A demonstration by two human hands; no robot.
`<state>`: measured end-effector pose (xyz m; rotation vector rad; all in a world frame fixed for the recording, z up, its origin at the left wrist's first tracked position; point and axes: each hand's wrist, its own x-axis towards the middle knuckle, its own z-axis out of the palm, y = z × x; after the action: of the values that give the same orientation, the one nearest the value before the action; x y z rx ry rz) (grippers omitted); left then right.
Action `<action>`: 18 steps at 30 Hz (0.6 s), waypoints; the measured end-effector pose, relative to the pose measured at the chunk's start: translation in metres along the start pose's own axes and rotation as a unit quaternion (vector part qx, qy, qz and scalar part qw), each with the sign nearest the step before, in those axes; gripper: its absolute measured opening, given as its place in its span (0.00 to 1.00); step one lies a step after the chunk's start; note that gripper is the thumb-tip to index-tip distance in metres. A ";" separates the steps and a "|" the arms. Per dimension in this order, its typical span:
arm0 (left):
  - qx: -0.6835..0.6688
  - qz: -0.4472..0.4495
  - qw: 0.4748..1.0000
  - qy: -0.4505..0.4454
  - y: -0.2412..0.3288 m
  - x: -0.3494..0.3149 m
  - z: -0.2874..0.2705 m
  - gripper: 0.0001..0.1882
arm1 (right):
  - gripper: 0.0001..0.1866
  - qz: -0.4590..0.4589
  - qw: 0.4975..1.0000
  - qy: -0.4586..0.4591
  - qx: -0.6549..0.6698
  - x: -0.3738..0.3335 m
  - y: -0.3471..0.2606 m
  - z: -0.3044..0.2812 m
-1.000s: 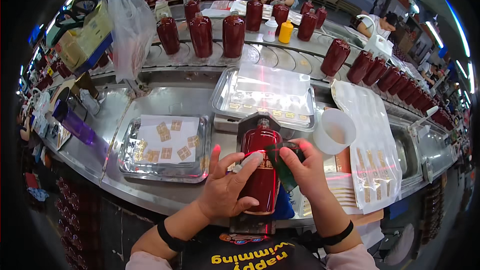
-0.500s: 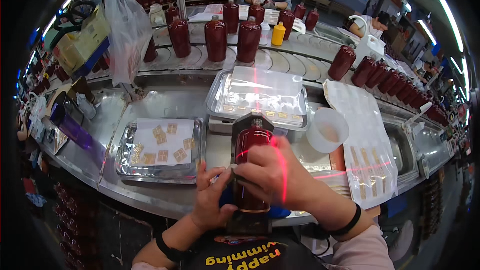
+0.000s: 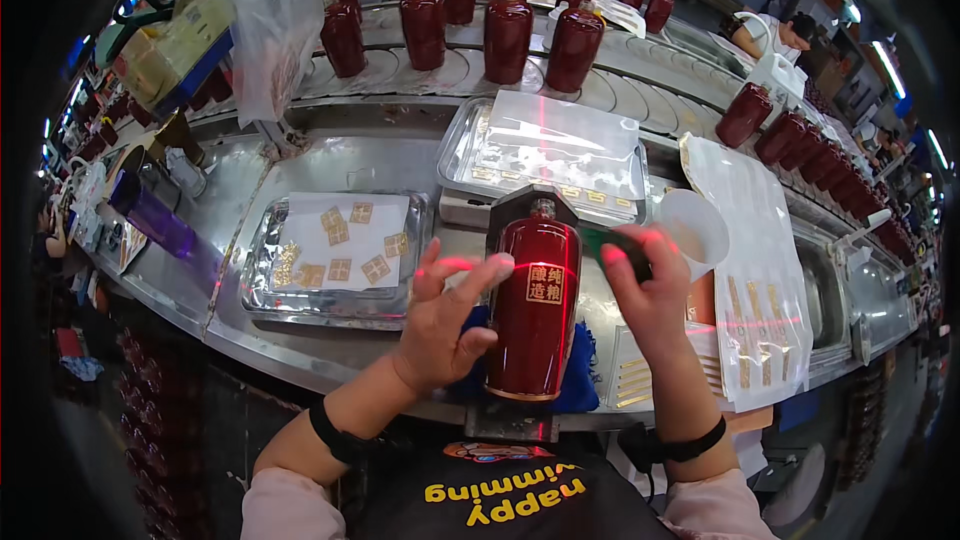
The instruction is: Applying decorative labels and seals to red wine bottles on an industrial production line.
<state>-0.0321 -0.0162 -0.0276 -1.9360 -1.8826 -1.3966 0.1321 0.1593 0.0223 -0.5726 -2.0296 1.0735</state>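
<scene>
A dark red glass bottle (image 3: 533, 340) lies on a dark holder (image 3: 512, 426) in front of me, its neck pointing away. A square gold label (image 3: 546, 283) sits on its upper body, crossed by a red light line. My left hand (image 3: 440, 315) is open at the bottle's left side, fingers spread, one fingertip by the bottle's shoulder. To the bottle's right, my right hand (image 3: 655, 290) is raised and closed on a dark green flat pad (image 3: 606, 243); its exact kind is unclear. Under the bottle a blue cloth (image 3: 582, 370) shows.
At left a metal tray (image 3: 262, 302) bears white paper with several gold labels. Another tray (image 3: 455, 165) with a clear sheet stands behind the bottle. A white tub (image 3: 700, 225) and label sheets (image 3: 735, 190) lie at right. Red bottles (image 3: 508, 35) stand on the conveyor; people sit beyond.
My right hand has lifted off the bottle and moved right with the pad, uncovering the gold label. My left hand has opened out beside the bottle. The whole view has shifted.
</scene>
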 end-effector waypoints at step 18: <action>-0.539 -0.485 0.653 -0.221 -0.033 0.096 0.021 0.10 | 0.16 -0.024 0.987 -0.070 -0.144 0.264 0.090 -0.033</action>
<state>-0.0669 0.0758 0.0057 -1.5100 -2.9492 -3.2000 -0.0002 0.4026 0.0681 -0.6038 -2.3299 0.8167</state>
